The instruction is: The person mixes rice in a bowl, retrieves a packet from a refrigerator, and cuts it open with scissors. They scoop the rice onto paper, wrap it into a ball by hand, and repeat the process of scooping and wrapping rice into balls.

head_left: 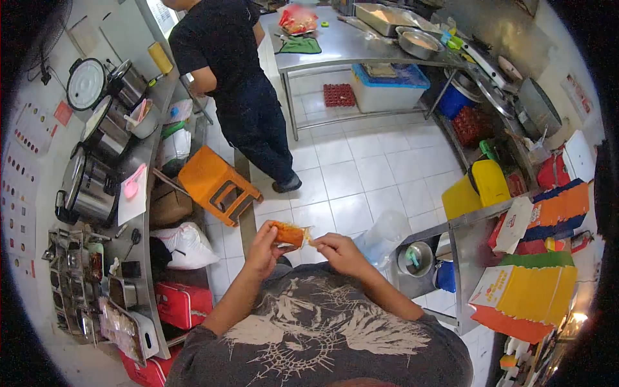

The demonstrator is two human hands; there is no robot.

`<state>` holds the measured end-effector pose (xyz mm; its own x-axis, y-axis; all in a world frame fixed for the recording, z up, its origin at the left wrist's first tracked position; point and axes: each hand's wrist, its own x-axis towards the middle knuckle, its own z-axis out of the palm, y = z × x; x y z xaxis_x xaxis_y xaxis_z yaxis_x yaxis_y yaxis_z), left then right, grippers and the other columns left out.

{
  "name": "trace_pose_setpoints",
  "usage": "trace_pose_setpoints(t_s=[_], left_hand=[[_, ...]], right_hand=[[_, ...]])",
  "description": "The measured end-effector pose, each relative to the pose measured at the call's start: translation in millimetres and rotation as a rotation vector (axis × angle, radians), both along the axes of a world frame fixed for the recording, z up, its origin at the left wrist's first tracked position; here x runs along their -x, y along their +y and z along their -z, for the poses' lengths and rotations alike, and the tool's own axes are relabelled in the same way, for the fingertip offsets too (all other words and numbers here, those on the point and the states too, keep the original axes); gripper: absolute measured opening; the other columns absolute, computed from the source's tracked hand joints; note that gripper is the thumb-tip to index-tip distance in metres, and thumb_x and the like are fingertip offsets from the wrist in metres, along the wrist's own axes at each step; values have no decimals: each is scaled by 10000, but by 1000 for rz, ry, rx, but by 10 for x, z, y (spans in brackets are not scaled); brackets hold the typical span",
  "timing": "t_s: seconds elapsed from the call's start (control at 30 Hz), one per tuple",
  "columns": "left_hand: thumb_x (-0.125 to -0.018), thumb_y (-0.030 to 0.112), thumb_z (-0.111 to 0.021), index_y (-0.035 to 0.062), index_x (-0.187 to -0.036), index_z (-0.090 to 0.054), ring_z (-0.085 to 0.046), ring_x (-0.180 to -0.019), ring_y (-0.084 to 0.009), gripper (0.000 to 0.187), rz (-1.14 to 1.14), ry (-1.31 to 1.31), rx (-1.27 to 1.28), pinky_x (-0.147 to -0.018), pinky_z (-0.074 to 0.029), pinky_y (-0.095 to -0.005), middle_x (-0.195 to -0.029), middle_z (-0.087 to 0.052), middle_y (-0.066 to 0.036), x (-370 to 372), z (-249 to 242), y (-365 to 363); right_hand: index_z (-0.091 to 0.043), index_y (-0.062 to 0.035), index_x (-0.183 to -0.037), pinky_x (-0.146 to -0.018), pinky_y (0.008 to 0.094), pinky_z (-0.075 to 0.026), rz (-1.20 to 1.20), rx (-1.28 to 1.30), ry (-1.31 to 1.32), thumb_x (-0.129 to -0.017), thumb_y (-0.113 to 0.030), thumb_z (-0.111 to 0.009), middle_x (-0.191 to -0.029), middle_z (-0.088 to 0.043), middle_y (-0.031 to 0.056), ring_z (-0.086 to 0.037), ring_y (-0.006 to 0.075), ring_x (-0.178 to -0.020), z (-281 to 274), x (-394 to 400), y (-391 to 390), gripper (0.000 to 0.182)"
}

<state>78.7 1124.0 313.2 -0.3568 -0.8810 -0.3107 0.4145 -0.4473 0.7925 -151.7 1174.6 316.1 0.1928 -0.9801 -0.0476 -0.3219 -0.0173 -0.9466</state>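
In front of my chest, my left hand [261,250] is wrapped round a small orange packet [289,235] with a clear, crinkled plastic end. My right hand [343,254] is closed in a pinch at that clear end, on the packet's right side. The packet is held in the air above the floor, lying roughly sideways between both hands. What is inside it is too small to make out.
An orange plastic stool [216,184] lies tipped ahead to the left. Beyond it a person in black [225,77] stands by a steel table [335,55]. Large pots [97,184] line the left counter [147,213]. Stacked cardboard boxes [525,293] stand at right.
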Motion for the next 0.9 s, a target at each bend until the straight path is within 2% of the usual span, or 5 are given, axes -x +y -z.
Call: trace_pose_setpoints(t_s=[0.13, 0.3, 0.43, 0.53, 0.9], left_hand=[[-1006, 137, -495, 57, -1307, -438, -595, -1187, -298, 316, 9, 30, 8, -964, -533, -538, -1265, -563, -130, -112, 7, -64], [-954, -16, -544, 13, -1277, -435, -624, -1150, -270, 342, -98, 25, -32, -937, -574, -412, -1245, -574, -136, -346, 58, -330], [-955, 12, -600, 23, -1334, -406, -610, -1175, -269, 426, -190, 56, -25, -966, -556, -388, -1274, -565, -134, -639, 281, -785], [-968, 41, -606, 32, -1352, -397, -594, -1199, -255, 437, -269, 131, -61, -1004, -527, -393, -1292, -557, -123, -860, 446, -1270], [-998, 98, -585, 60, -1248, -547, -603, -1144, -196, 256, -329, 468, -152, -1062, -484, -333, -1222, -611, -71, -1186, 377, -3458]], right_hand=[[-701, -7, -1083, -808, 365, -520, -65, -50, -42, -951, -193, -588, -974, -694, 172, -671, 286, -887, 156, -130, -198, 254], [-699, -8, -1099, -808, 342, -520, -121, -75, -95, -971, -189, -590, -971, -709, 153, -675, 222, -890, 236, -353, -650, 247], [-695, -2, -1123, -822, 320, -522, -179, -240, -88, -970, -202, -599, -967, -716, 126, -674, 193, -906, 185, -589, -1253, 269], [-714, -49, -1153, -752, 274, -496, -233, -153, -66, -985, -196, -592, -904, -681, 38, -597, 114, -816, 343, -805, -1820, 254], [-705, -34, -1151, -679, 242, -465, -219, -116, -60, -970, -156, -595, -871, -647, -6, -541, 75, -752, -27, -1337, -3997, 244]])
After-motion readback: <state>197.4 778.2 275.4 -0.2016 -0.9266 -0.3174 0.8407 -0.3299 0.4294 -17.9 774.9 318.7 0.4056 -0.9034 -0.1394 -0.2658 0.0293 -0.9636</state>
